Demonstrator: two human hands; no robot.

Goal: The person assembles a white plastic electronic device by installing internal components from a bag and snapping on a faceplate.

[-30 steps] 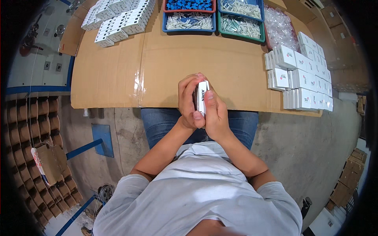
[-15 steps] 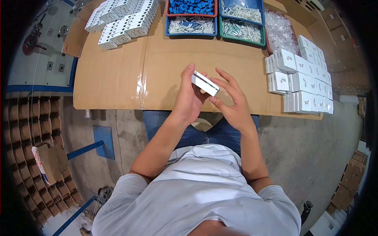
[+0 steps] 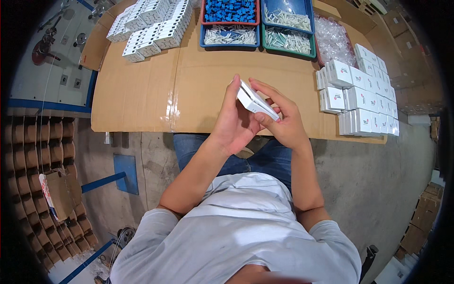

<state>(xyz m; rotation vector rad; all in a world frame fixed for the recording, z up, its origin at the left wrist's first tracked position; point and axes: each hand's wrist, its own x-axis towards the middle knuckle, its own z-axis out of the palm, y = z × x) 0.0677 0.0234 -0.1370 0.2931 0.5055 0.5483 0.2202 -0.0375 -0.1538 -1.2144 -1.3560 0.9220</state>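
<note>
A small flat white box (image 3: 254, 101) is held edge-up between both hands over the near edge of the cardboard-covered table (image 3: 156, 99). My left hand (image 3: 234, 124) cups it from the left with fingers pointing up along its side. My right hand (image 3: 279, 118) holds it from the right, thumb and fingertips on its long edge. At the right of the table lies a pile of similar small white boxes (image 3: 362, 102).
At the table's far edge stand a red tray of blue parts (image 3: 230, 10), blue trays of white parts (image 3: 231, 35), a green tray (image 3: 289, 40) and a clear plastic bag (image 3: 332, 40). White flat items (image 3: 151, 26) are stacked far left. Cardboard dividers (image 3: 45, 165) lie on the floor left.
The hands have lifted forward from near my lap to over the table's edge, and the white box has turned from upright between closed hands to tilted with the fingers spread along it.
</note>
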